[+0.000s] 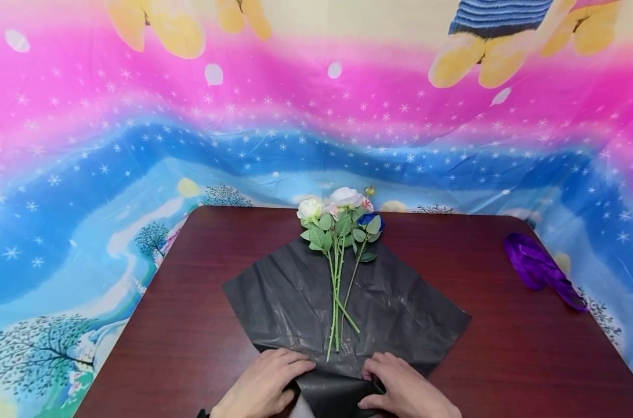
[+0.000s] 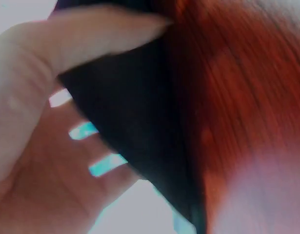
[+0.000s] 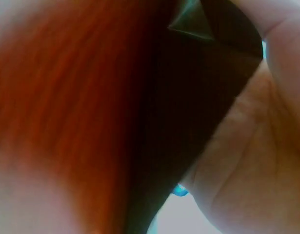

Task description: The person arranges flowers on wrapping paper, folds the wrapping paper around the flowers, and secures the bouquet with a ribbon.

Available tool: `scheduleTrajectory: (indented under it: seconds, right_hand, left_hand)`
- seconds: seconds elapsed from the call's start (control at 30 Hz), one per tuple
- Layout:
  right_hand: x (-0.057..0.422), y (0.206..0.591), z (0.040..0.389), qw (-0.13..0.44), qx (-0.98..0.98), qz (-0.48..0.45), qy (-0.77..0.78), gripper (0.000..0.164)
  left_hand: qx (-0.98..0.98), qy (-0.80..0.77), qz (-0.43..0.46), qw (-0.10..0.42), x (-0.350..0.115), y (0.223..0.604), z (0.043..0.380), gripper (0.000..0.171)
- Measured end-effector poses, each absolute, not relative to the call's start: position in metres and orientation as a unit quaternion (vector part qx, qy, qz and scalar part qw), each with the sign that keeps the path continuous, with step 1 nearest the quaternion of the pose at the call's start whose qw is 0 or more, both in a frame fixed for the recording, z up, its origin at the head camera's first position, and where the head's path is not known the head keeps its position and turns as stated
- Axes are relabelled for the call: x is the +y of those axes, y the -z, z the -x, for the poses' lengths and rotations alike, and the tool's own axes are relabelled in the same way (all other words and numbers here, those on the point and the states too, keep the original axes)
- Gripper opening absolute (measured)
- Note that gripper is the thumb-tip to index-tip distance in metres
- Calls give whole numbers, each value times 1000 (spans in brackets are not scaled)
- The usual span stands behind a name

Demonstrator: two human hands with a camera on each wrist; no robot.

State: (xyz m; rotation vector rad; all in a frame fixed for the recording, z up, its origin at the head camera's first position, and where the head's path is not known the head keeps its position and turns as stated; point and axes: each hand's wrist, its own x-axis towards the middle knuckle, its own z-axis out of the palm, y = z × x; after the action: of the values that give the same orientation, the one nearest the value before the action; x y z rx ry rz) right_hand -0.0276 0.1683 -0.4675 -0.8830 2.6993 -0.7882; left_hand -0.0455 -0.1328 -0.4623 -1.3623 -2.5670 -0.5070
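Note:
A sheet of black wrapping paper lies spread on the table, its near end raised in a fold. Left of that fold, my left hand pinches the paper, thumb below and fingers over the top. My right hand grips the right part of the same fold. Both wrist views show the black paper passing between thumb and fingers. Rose stems lie along the middle of the sheet, their cut ends toward me. White rose heads and a blue rose reach past its far corner.
A bunched purple ribbon lies near the right edge of the dark red wooden table. Behind the table and along its sides hangs a printed cloth in pink and blue.

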Motion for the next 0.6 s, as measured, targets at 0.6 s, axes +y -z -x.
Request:
scheduleTrajectory:
  seconds: [0.6]
  right_hand:
    - [201,444,28,136,917,245,285,44]
  left_hand:
    - [-873,217,416,135,-127,451,64,10]
